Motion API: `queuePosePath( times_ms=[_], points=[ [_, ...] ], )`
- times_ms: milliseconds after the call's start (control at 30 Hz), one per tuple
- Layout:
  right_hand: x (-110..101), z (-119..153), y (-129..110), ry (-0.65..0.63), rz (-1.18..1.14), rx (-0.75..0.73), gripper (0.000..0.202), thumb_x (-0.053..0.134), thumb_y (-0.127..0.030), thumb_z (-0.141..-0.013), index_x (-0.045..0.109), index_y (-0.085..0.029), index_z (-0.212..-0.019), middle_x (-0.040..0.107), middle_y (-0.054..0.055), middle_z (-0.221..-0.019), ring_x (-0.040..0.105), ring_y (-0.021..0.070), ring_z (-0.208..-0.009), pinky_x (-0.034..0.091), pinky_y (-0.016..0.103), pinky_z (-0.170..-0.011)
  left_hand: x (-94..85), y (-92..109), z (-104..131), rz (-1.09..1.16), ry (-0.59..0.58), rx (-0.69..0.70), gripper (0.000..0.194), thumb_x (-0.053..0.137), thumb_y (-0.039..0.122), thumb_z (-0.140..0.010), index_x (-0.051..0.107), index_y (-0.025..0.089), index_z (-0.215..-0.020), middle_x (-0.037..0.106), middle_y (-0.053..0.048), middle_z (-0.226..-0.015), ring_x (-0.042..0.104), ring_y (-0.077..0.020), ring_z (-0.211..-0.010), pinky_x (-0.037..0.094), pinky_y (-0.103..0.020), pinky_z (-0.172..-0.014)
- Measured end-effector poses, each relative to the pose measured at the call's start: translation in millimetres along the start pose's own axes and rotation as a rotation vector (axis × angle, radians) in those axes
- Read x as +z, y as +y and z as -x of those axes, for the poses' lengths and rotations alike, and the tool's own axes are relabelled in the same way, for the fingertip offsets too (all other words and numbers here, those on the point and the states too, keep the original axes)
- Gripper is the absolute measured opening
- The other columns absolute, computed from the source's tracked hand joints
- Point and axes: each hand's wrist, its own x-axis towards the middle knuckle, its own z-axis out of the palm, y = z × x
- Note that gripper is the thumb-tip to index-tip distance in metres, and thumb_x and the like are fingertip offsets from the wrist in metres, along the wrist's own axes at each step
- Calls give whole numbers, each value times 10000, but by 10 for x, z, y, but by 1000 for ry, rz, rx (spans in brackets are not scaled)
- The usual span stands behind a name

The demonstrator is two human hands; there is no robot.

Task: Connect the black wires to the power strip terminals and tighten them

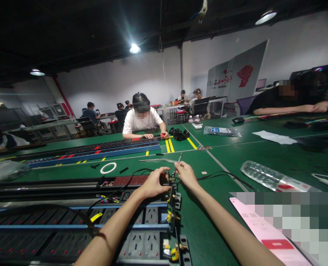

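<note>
Green table [208, 229]: left hand [153, 183] grips power strip [142, 221] end; right hand [186, 173], just beside, pinches screwdriver [177, 162]; water bottle [266, 177] well right.

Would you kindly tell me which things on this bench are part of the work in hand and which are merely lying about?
In hand:
left hand at the power strip end
right hand holding a thin metal tool
black cable

Lying about:
water bottle
white ring
pink sheet
plastic bag
</note>
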Motion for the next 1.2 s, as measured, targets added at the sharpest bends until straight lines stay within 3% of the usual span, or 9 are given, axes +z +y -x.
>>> queuePosePath(
  times_ms=[133, 267, 400, 533, 867, 1200],
  points=[
    [-109, 68, -287, -75, 244, -240, 363, 450, -533, -930, 498, -215, -763, 564, -18, -663, 506, 147, -607, 369, 257, -572, 6, -10, -2, 2, -3, 10, 648, 753, 174, -699, 515, 168, -1302, 636, -42, -972, 607, -208, -883, 505, -333, -833],
    [-193, 157, -526, -329, 342, -415, 264, 470, -415, -966, 583, -194, -877, 652, 12, -842, 569, 169, -781, 397, 278, -718, 8, -21, -3, -9, 6, 24, 568, 767, 220, -717, 545, 156, -1236, 640, -49, -984, 601, -214, -888, 508, -331, -826],
    [-241, 165, -565, -466, 343, -430, 225, 503, -352, -959, 643, -178, -930, 690, 38, -904, 595, 184, -816, 414, 289, -741, 6, -14, -6, 1, 8, 18, 553, 777, 217, -708, 558, 164, -1213, 652, -60, -1053, 610, -237, -964, 505, -350, -884],
    [-275, 157, -551, -585, 339, -408, 158, 606, -299, -881, 692, -171, -850, 704, 36, -857, 622, 196, -801, 430, 289, -726, 9, 0, -7, 58, 11, 37, 513, 758, 173, -708, 582, 172, -1190, 666, -75, -1121, 621, -257, -1036, 491, -363, -942],
    [-315, 174, -674, -430, 339, -428, 201, 511, -309, -942, 667, -182, -942, 705, 60, -948, 620, 212, -880, 455, 318, -803, 11, -33, 0, 39, -6, 4, 649, 770, 194, -706, 525, 178, -1307, 674, -62, -1066, 638, -235, -952, 517, -361, -883],
    [-310, 159, -646, -547, 286, -393, 176, 567, -265, -889, 714, -174, -926, 728, 69, -958, 648, 214, -870, 494, 328, -804, 2, 16, -8, 45, 2, 35, 586, 766, 178, -697, 550, 164, -1241, 670, -58, -1070, 630, -229, -951, 508, -330, -868]
  ],
)
